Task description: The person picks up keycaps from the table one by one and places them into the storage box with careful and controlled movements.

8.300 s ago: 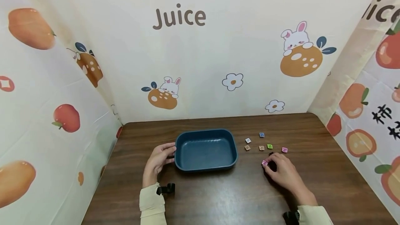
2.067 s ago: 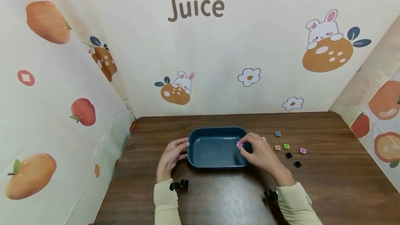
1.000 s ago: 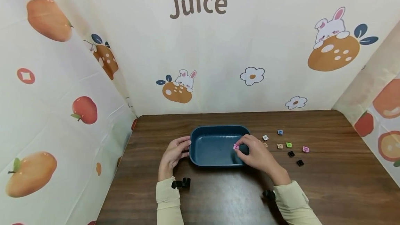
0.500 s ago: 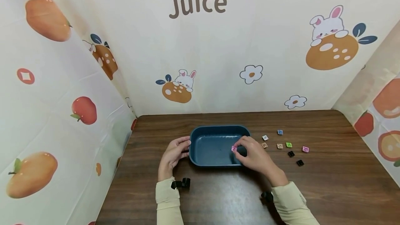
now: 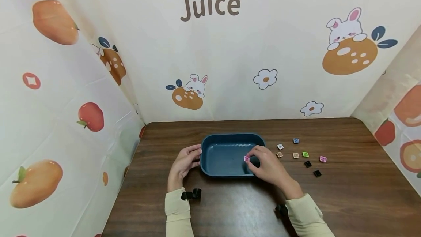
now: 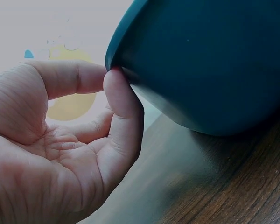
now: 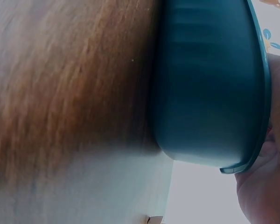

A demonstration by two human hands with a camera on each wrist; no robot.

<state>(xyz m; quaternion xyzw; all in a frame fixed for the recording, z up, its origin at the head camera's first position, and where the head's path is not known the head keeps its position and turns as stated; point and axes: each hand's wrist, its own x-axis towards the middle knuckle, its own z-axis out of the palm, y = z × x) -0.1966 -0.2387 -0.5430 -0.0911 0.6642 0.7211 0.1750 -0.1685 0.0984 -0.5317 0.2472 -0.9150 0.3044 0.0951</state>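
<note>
A dark blue rectangular tray (image 5: pixel 222 156) lies on the brown table. My left hand (image 5: pixel 184 162) is at its left end; in the left wrist view, thumb and finger pinch the tray's rim (image 6: pixel 111 49). Over the right part of the tray, my right hand (image 5: pixel 270 166) pinches a small pink square tile (image 5: pixel 246 159) between thumb and fingertips. In the right wrist view the tray's outer wall (image 7: pixel 210 88) hides the fingertips and the tile, and only part of the hand (image 7: pixel 266 186) shows at the edge.
Right of the tray lie several small square tiles: a white one (image 5: pixel 280 146), a blue one (image 5: pixel 296 140), a green one (image 5: pixel 305 154), another pink one (image 5: pixel 323 159), tan ones (image 5: pixel 279 154) and black ones (image 5: pixel 307 164). A printed curtain (image 5: pixel 227 57) stands behind the table.
Since the oldest frame, my right hand has carried the pink tile from the table leftward over the tray. During the last second it shifts slightly left and nearer. The left hand stays at the rim.
</note>
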